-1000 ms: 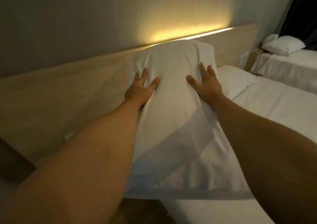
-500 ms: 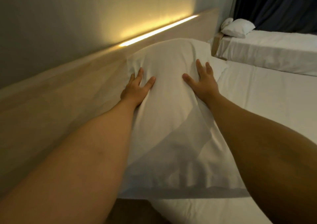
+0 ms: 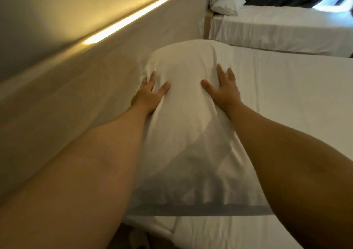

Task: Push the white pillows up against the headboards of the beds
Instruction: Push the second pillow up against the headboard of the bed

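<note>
The plump white fabric pillow lies lengthwise on the white-sheeted near bed, its left edge beside the pale wooden headboard. Our left hand and right hand rest flat on it, fingers spread wide, gripping nothing. We should press leftward with even palm pressure, judging that uneven force would twist or bunch the soft case. Once it sits flush, a second white pillow waits on the far bed, seemingly already at its head.
</note>
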